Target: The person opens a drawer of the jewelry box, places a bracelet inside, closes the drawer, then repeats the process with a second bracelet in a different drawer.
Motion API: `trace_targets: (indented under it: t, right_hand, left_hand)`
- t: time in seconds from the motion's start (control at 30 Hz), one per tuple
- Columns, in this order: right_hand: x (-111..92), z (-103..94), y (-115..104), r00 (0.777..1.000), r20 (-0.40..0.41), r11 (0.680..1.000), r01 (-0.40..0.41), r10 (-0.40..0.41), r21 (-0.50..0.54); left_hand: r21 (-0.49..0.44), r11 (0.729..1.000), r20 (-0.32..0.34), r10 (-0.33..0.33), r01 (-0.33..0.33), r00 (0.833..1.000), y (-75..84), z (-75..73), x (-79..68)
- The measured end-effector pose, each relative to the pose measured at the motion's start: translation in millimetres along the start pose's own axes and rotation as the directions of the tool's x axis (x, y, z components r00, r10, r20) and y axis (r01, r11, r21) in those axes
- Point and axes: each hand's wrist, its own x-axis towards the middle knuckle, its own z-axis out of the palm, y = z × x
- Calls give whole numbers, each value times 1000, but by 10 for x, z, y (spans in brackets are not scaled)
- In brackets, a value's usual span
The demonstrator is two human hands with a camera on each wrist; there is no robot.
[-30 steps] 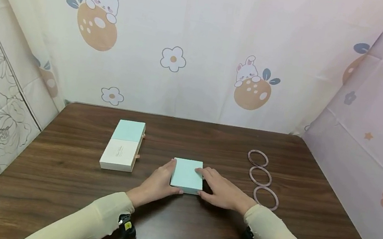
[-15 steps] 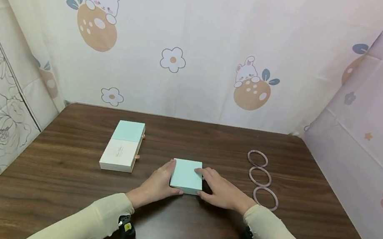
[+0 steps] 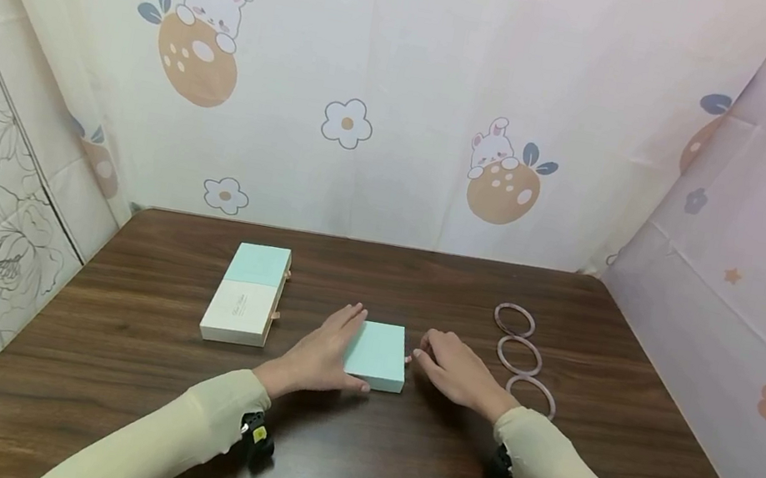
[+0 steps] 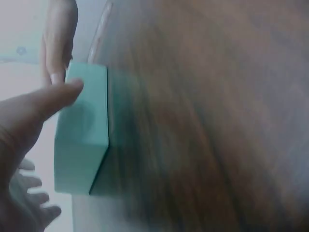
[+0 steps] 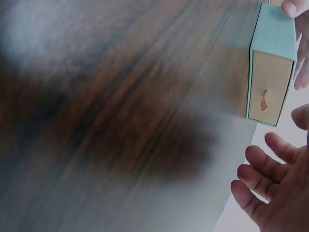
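Observation:
A mint-green drawer box [image 3: 375, 352] lies at the middle of the table. Its tan drawer front [image 5: 271, 82], with a small ribbon pull tab [image 5: 264, 101], faces right. Along the box's left side is my left hand [image 3: 321, 354], fingers fairly straight and spread, the thumb overlapping the near side in the left wrist view. My right hand [image 3: 459, 373] hovers just right of the tab, apart from the box, fingers loosely bent with nothing in them.
Two more boxes, one mint [image 3: 259, 265] and one cream [image 3: 239, 308], stand end to end at the left, tabs facing right. Three pinkish bangles, including a middle bangle [image 3: 541, 359], lie in a row at the right. A printed curtain [image 3: 422, 51] hangs behind the table.
My right hand has let go of the mint box and drawn back slightly to the right, uncovering the tab. My left fingers have straightened and loosened from its left side.

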Motion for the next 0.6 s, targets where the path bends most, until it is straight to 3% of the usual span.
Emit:
trace_targets:
  t: [0.23, 0.33, 0.6]
  right_hand:
    - [47, 82, 14, 998, 64, 1000, -4, 5, -20]
    - [75, 119, -11, 995, 93, 999, -24, 27, -26]
    - [150, 166, -78, 992, 114, 999, -44, 46, -19]
  left_hand:
    - [-104, 994, 120, 27, -15, 992, -126, 20, 50]
    - [-131, 991, 120, 34, -18, 992, -145, 30, 68]
    - [-98, 995, 108, 15, -4, 994, -150, 22, 106]
